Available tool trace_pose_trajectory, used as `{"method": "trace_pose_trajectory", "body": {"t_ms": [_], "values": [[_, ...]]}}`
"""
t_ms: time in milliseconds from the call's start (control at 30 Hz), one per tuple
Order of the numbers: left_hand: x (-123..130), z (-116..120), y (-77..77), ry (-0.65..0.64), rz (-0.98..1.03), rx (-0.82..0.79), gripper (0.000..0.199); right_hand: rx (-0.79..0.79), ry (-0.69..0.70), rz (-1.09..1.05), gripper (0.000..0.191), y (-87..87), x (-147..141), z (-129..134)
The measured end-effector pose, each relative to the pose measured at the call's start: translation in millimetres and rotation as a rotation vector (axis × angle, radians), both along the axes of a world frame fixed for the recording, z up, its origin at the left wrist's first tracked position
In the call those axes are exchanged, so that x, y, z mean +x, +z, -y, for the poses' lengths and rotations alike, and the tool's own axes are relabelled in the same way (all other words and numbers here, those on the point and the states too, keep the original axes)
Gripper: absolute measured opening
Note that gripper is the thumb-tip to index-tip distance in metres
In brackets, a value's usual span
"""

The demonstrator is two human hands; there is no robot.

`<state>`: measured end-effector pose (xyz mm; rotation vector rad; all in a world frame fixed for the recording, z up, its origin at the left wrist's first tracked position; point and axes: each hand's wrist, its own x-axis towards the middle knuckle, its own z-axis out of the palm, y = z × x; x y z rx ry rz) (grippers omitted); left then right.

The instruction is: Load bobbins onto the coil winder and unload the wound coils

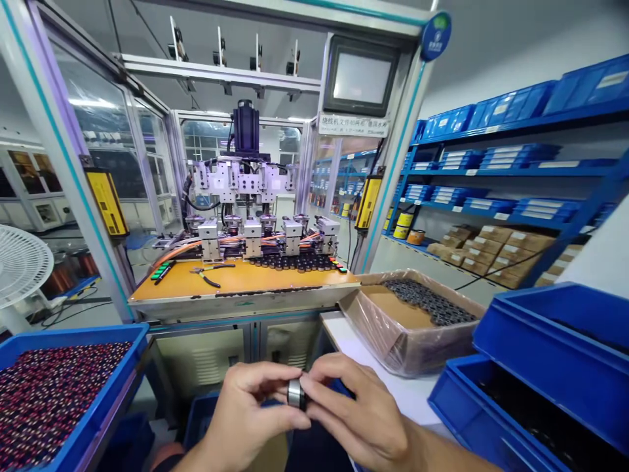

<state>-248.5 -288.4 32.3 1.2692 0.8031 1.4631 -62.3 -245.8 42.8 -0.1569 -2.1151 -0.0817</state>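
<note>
left hand (250,413) + right hand (358,413) fingers clamped on ring (295,394) | open air around

left hand (246,413), right hand (361,413) — fingertips pinched together

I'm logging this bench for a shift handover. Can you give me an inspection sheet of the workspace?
Surface: orange bench top under the winding machine.
Job's things: small metal ring, pinched between both hands.
Clutter: pliers; row of dark parts along the bench's back.
Grippers: left hand and right hand both grip the ring.
Cables: orange cables at the machine's left.
Surroundings: blue bin of coloured parts, lined carton of dark parts, fan, blue shelves.
</note>
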Motion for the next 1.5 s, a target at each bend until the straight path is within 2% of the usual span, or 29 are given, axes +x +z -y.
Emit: {"method": "trace_pose_trajectory", "body": {"t_ms": [167,233,300,433,567,667,767,867,1000,1133,1233,1267,1333,1433,1500], "values": [[-19,-1,-13.7,0.114,0.139,0.007,0.037,0.147,-0.063,-0.077,0.025,-12.2,-41,-8],[-30,-6,-18.4,0.16,0.168,0.048,0.037,0.148,-0.089,-0.094,0.025,-18.6,-57,-14],[-45,-14,-20.6,0.228,0.083,0.152,0.04,0.06,-0.072,-0.109,0.029,-25.9,-72,-22],[-88,-42,-22.2,0.344,-0.312,0.406,0.033,-0.279,0.05,-0.085,0.029,-41.0,-99,-52],[-128,-87,-26.6,0.371,-0.497,0.443,0.032,-0.531,0.234,-0.047,0.028,-48.7,-131,-106],[-150,-125,-24.1,0.403,-0.497,0.398,0.036,-0.611,0.268,-0.042,0.026,-41.4,-160,-151],[-166,-153,-9.8,0.45,-0.437,0.34,0.035,-0.636,0.288,-0.062,0.025,-17.9,-185,-187],[-176,-168,16.8,0.468,-0.328,0.244,0.029,-0.59,0.288,-0.068,0.025,19.8,-202,-209],[-182,-176,67.1,0.432,-0.094,-0.009,0.024,-0.473,0.282,-0.067,0.021,78.8,-215,-223],[-175,-181,120.5,0.28,0.278,-0.281,0.025,-0.523,0.343,-0.135,0.021,131.1,-220,-231],[-164,-185,150.4,0.161,0.488,-0.367,0.033,-0.539,0.437,-0.189,0.022,159.9,-219,-235],[-161,-185,158.0,0.158,0.476,-0.367,0.032,-0.533,0.463,-0.201,0.02,167.2,-218,-236],[-157,-187,170.4,0.228,0.324,-0.288,0.029,-0.52,0.485,-0.208,0.02,178.4,-214,-238],[-156,-191,184.3,0.431,-0.045,0.009,0.029,-0.502,0.48,-0.202,0.02,186.9,-205,-242],[-156,-195,190.5,0.512,-0.213,0.165,0.026,-0.503,0.483,-0.193,0.02,187.8,-200,-246]]}}
